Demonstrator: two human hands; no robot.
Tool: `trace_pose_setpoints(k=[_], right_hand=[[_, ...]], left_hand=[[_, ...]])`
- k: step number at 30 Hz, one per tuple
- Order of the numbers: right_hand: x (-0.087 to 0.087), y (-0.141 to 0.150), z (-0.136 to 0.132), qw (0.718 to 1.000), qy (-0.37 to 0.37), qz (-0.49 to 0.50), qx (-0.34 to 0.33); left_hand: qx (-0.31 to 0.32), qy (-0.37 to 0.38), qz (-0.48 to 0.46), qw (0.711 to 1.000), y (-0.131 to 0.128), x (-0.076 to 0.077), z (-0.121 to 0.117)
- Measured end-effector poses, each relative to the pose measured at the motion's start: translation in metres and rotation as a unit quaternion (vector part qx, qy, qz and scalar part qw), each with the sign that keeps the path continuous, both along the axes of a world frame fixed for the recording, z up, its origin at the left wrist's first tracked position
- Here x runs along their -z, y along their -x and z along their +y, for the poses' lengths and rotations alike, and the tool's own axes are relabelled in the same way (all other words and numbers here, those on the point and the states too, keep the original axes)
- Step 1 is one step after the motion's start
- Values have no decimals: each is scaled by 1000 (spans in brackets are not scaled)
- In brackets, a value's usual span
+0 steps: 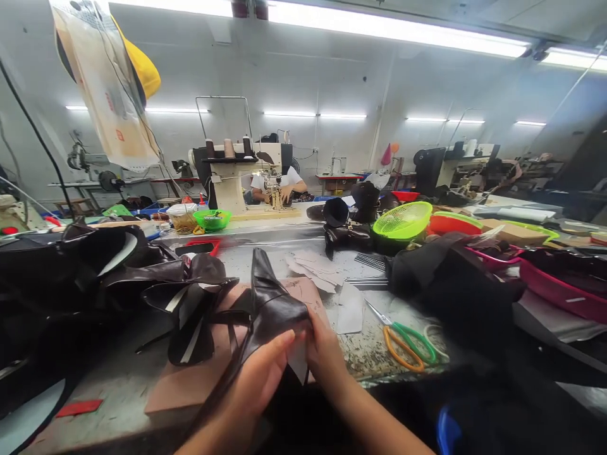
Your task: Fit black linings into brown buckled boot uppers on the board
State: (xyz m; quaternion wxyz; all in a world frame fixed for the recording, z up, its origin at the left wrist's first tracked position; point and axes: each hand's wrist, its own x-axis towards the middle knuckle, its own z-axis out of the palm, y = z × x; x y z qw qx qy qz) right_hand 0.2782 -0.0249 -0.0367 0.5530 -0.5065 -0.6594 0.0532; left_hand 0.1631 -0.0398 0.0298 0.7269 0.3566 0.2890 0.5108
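A dark brown leather shoe upper (277,309) is held up in front of me above the worktable. My left hand (265,373) grips its lower near side, with the thumb lying along the leather. On the right edge, my right hand (325,354) is closed round it, its fingers partly hidden behind the piece. A pale lining (298,360) shows between the two hands. Beneath the leather lies a pinkish-brown block (183,385). More dark leather uppers (192,316) with white strips are heaped just left of my hands.
Scissors (405,341) with green and orange handles lie to the right, near pale paper pieces (351,309). Farther right are black cloth (436,284), a lime-green basket (403,221) and a magenta basin (564,284). Across the table, a person (289,186) works behind a sewing machine (232,183).
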Motion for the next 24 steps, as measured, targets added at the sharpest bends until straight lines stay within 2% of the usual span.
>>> trace_pose_setpoints(k=[2,4,5,6,8,9,11,12,13,15,16,17,18,20,22,24], right_hand=[[22,-7,11,999,36,-6,4],[45,-15,19,996,68,-55,16],[54,-19,21,992,83,-89,24],[61,-23,23,987,97,-122,37],[68,-30,25,975,119,-177,62],[68,-32,25,969,128,-197,74],[64,-35,26,960,147,-222,87],[61,-36,28,957,156,-228,90],[59,-36,29,955,162,-231,93],[56,-39,32,951,171,-238,96],[56,-41,34,949,175,-244,97],[55,-43,35,946,178,-252,96],[55,-46,35,945,178,-259,93],[52,-51,33,953,156,-249,75],[45,-53,28,972,107,-201,55],[34,-52,22,987,60,-144,47]], left_hand=[[55,21,48,997,-1,8,-3],[168,-10,140,976,7,8,-11],[227,-60,197,952,13,4,-16],[279,-127,260,916,22,-3,-19],[298,-251,380,839,40,-22,-19],[263,-294,411,822,48,-32,-15],[127,-339,456,813,62,-47,5],[56,-343,487,801,66,-51,18],[-1,-335,537,774,68,-53,32],[-29,-297,668,682,68,-48,59],[-10,-281,712,643,66,-43,70],[19,-272,736,619,63,-37,79],[45,-271,741,613,60,-29,85],[67,-279,722,630,52,-15,91],[50,-288,702,650,46,-2,94],[39,-289,696,656,42,6,97]])
